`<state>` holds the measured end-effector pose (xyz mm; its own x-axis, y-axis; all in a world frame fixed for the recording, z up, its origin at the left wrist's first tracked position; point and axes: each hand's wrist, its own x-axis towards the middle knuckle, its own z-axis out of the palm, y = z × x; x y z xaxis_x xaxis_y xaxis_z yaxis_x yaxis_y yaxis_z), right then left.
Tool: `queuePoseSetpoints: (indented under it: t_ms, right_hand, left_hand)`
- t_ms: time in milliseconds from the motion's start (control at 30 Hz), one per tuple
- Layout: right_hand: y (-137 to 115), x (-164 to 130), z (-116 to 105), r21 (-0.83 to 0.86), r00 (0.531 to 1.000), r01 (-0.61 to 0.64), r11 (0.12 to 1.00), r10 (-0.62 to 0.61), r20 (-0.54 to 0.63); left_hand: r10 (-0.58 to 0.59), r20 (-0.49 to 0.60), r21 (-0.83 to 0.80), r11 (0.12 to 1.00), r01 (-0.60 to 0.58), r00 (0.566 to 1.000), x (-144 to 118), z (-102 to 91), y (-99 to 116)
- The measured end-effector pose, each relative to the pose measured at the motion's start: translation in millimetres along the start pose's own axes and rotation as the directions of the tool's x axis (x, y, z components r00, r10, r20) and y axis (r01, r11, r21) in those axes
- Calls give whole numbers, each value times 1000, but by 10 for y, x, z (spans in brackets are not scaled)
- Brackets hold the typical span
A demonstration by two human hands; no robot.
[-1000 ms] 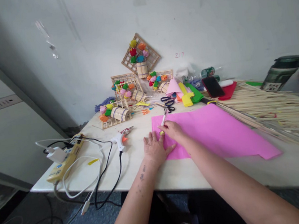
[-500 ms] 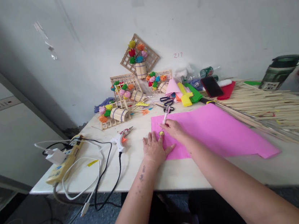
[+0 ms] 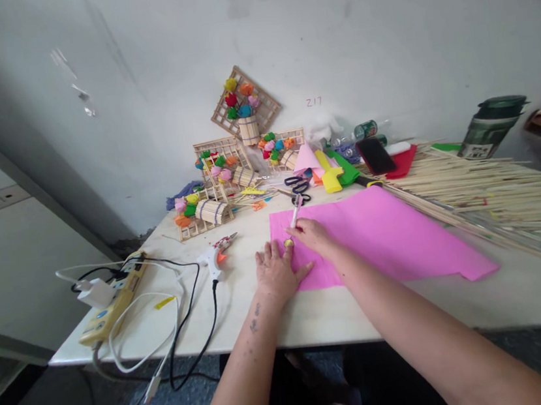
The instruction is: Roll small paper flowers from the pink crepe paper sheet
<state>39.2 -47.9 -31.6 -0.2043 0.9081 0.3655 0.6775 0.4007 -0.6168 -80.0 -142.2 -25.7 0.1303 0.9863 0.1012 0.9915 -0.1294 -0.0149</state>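
A large pink sheet (image 3: 384,241), paper or thin felt, lies on the table in front of me. Flat on its left end rests my left hand (image 3: 275,273), fingers spread. A small round yellow piece (image 3: 289,243) lies on the sheet under the tip of that hand's index finger. My right hand (image 3: 310,234) is closed on a white pen (image 3: 295,214), held tilted with its lower end near the yellow piece. Whether the tip touches the sheet is hidden by the fingers. Just beyond the pen are black-handled scissors (image 3: 298,189).
To the left lie a glue gun (image 3: 213,259) and a power strip (image 3: 115,300) with tangled cables. Several stick frames with colourful flowers (image 3: 211,211) stand at the back. Thin wooden sticks (image 3: 486,189) cover the right side, near a phone (image 3: 376,155) and a dark green bottle (image 3: 495,125).
The view has shifted slightly, moving most things a little left. My right hand and the pen have barely moved beside the yellow piece; my left hand stays flat on the sheet.
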Motion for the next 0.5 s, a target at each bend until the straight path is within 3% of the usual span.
queuePoseSetpoints:
  t_ms: [500]
  right_hand:
    - [27,6,28,-11,999,39,999,-40,-9]
  left_hand:
    - [-5,20,-3,1000,5,1000,5,-15,5]
